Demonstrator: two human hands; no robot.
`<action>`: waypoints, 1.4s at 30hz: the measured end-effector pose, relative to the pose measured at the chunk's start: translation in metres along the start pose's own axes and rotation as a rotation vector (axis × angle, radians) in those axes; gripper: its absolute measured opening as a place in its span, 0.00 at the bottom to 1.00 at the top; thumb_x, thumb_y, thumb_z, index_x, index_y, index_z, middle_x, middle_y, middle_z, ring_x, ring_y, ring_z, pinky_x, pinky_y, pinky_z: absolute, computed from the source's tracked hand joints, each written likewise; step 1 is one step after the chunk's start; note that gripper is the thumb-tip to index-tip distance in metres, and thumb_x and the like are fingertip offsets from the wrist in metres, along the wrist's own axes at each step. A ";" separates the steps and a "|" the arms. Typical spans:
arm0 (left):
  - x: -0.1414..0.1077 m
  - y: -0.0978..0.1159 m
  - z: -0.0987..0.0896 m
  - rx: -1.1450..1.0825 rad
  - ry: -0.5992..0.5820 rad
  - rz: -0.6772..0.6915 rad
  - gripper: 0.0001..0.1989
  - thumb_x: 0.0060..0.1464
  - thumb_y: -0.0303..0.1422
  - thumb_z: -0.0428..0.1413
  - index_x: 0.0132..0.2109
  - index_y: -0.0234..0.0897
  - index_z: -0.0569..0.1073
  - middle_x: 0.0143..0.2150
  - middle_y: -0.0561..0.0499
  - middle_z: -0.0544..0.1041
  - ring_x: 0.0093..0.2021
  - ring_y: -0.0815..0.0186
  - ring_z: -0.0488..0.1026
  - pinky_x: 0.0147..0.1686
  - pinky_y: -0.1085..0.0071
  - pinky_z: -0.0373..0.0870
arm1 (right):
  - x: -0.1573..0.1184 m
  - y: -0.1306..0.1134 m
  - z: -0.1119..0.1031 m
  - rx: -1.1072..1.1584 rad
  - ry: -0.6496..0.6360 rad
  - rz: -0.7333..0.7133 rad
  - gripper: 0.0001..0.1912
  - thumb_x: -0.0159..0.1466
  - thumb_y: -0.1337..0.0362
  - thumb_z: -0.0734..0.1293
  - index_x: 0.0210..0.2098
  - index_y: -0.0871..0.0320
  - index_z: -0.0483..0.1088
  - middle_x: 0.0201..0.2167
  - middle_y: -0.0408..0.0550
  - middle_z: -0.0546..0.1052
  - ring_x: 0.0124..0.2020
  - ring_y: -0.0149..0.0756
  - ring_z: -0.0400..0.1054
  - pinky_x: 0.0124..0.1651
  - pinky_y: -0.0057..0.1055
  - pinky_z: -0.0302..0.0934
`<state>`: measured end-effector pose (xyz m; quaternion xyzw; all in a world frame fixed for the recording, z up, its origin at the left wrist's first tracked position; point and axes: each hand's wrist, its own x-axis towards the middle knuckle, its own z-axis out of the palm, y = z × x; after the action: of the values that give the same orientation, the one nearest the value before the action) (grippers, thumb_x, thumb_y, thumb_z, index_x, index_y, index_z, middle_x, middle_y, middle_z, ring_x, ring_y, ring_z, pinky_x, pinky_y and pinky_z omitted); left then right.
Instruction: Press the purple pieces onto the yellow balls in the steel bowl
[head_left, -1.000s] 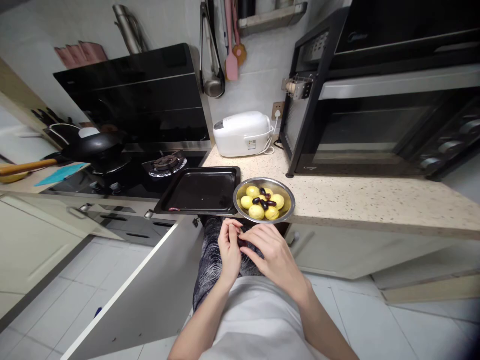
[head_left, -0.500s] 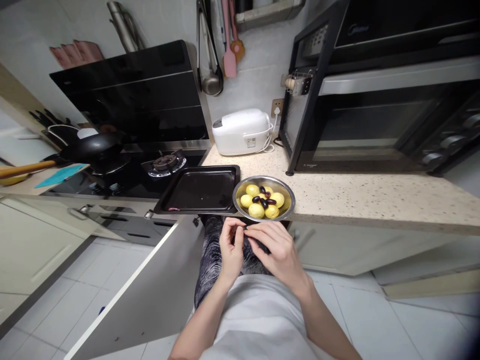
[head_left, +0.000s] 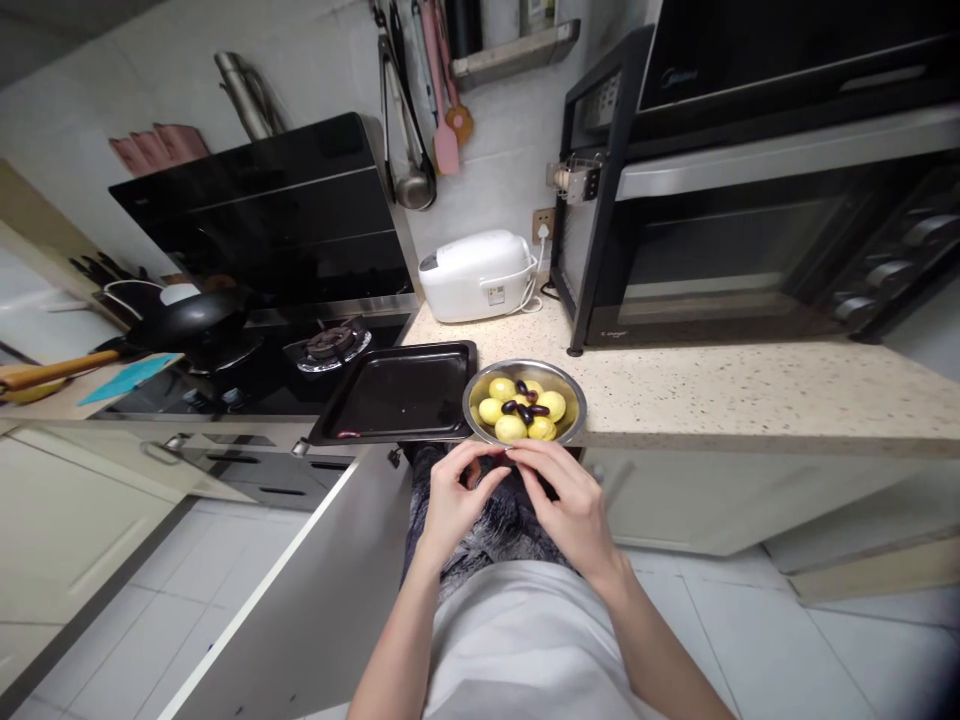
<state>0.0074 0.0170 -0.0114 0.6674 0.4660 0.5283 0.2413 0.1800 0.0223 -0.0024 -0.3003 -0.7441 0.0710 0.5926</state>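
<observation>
Just in front of the counter edge, my left hand and my right hand meet with their fingertips pinched together. Between them is a small dark reddish thing, mostly covered by the fingers; it may be a grape. Right beyond the hands stands a steel bowl holding several round yellow pieces, which look like peeled fruit or potatoes. Several dark purple oval grapes lie on top of them. A black baking tray is left of the bowl, with a small reddish scrap at its near left corner.
A cabinet door stands open at my left leg. Behind the tray and bowl is a white rice cooker. The gas stove bears a black wok with a wooden handle. An oven fills the right side.
The view has tilted up slightly. My fingertips have drawn into a tighter pinch around the small dark thing. My left hand has turned, its thumb now reaching toward the right hand.
</observation>
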 end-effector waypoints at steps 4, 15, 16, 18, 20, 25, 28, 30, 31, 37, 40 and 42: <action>0.030 -0.001 -0.014 0.131 0.031 0.010 0.08 0.62 0.35 0.63 0.46 0.38 0.81 0.36 0.52 0.78 0.27 0.70 0.60 0.30 0.73 0.61 | 0.000 0.003 -0.002 -0.033 0.123 0.088 0.12 0.68 0.75 0.66 0.44 0.54 0.77 0.42 0.48 0.82 0.44 0.37 0.78 0.52 0.35 0.73; 0.120 -0.026 -0.001 0.445 -0.142 0.056 0.07 0.63 0.33 0.61 0.45 0.43 0.84 0.43 0.50 0.77 0.38 0.65 0.75 0.38 0.71 0.68 | -0.003 0.006 -0.009 -0.033 0.128 0.098 0.12 0.69 0.75 0.66 0.42 0.54 0.77 0.39 0.46 0.82 0.41 0.34 0.77 0.49 0.32 0.71; 0.121 -0.026 0.000 0.466 -0.158 0.052 0.07 0.63 0.33 0.61 0.45 0.43 0.84 0.43 0.50 0.78 0.40 0.64 0.75 0.39 0.71 0.69 | -0.003 0.007 -0.010 -0.036 0.133 0.102 0.12 0.69 0.75 0.66 0.42 0.54 0.77 0.39 0.46 0.82 0.41 0.35 0.77 0.49 0.32 0.71; 0.121 -0.026 0.000 0.514 -0.189 0.049 0.07 0.63 0.32 0.62 0.46 0.43 0.84 0.43 0.50 0.78 0.41 0.63 0.76 0.41 0.70 0.69 | -0.004 0.009 -0.011 -0.043 0.139 0.109 0.12 0.69 0.75 0.66 0.42 0.53 0.78 0.38 0.46 0.82 0.41 0.35 0.77 0.49 0.32 0.72; 0.120 -0.024 0.000 0.563 -0.213 0.049 0.07 0.63 0.32 0.61 0.46 0.43 0.84 0.44 0.49 0.78 0.42 0.62 0.77 0.41 0.69 0.69 | -0.004 0.009 -0.011 -0.044 0.138 0.112 0.12 0.69 0.75 0.66 0.42 0.54 0.78 0.39 0.46 0.82 0.41 0.35 0.77 0.49 0.32 0.72; 0.120 -0.022 -0.001 0.606 -0.249 0.070 0.10 0.63 0.30 0.61 0.49 0.43 0.84 0.45 0.49 0.78 0.42 0.61 0.76 0.40 0.68 0.69 | -0.004 0.007 -0.010 -0.036 0.138 0.107 0.11 0.69 0.75 0.66 0.41 0.54 0.77 0.38 0.46 0.82 0.40 0.34 0.78 0.49 0.31 0.72; 0.119 -0.021 -0.002 0.553 -0.216 0.091 0.10 0.62 0.29 0.61 0.49 0.42 0.83 0.45 0.49 0.77 0.41 0.62 0.76 0.40 0.69 0.69 | -0.004 0.009 -0.010 -0.047 0.147 0.104 0.11 0.69 0.75 0.66 0.41 0.54 0.77 0.38 0.46 0.82 0.40 0.34 0.78 0.49 0.31 0.72; 0.114 -0.017 -0.003 0.464 -0.140 0.118 0.09 0.64 0.31 0.60 0.49 0.41 0.83 0.44 0.49 0.76 0.39 0.64 0.74 0.40 0.69 0.69 | -0.004 0.010 -0.011 -0.052 0.151 0.105 0.11 0.69 0.75 0.66 0.42 0.54 0.77 0.38 0.46 0.82 0.40 0.34 0.78 0.48 0.32 0.72; 0.109 -0.013 -0.003 0.405 -0.094 0.130 0.09 0.65 0.32 0.59 0.49 0.40 0.82 0.44 0.49 0.76 0.38 0.65 0.73 0.40 0.70 0.69 | -0.004 0.010 -0.011 -0.053 0.152 0.107 0.11 0.69 0.75 0.65 0.42 0.54 0.78 0.38 0.46 0.82 0.40 0.34 0.78 0.48 0.32 0.72; 0.051 0.019 0.012 0.031 0.100 0.099 0.16 0.72 0.42 0.50 0.53 0.40 0.78 0.46 0.47 0.76 0.41 0.64 0.72 0.45 0.68 0.69 | -0.005 0.005 -0.008 -0.021 0.085 0.098 0.10 0.70 0.73 0.66 0.43 0.54 0.77 0.39 0.46 0.82 0.41 0.35 0.77 0.48 0.33 0.72; 0.019 0.028 0.024 -0.092 0.154 0.016 0.20 0.74 0.45 0.44 0.56 0.42 0.76 0.47 0.46 0.75 0.46 0.62 0.73 0.49 0.66 0.70 | -0.006 0.000 -0.004 0.015 0.009 0.056 0.09 0.69 0.72 0.68 0.46 0.54 0.76 0.41 0.47 0.82 0.43 0.36 0.77 0.50 0.35 0.73; 0.004 0.030 0.029 -0.147 0.173 -0.024 0.21 0.74 0.46 0.42 0.56 0.42 0.75 0.48 0.46 0.75 0.47 0.62 0.73 0.49 0.66 0.70 | -0.008 -0.005 -0.001 0.040 -0.048 0.040 0.09 0.69 0.71 0.68 0.47 0.54 0.76 0.42 0.48 0.82 0.44 0.37 0.77 0.50 0.36 0.73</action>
<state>0.0460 0.0119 0.0059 0.5943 0.4530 0.6138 0.2546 0.1798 0.0144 -0.0065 -0.3015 -0.7504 0.1046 0.5789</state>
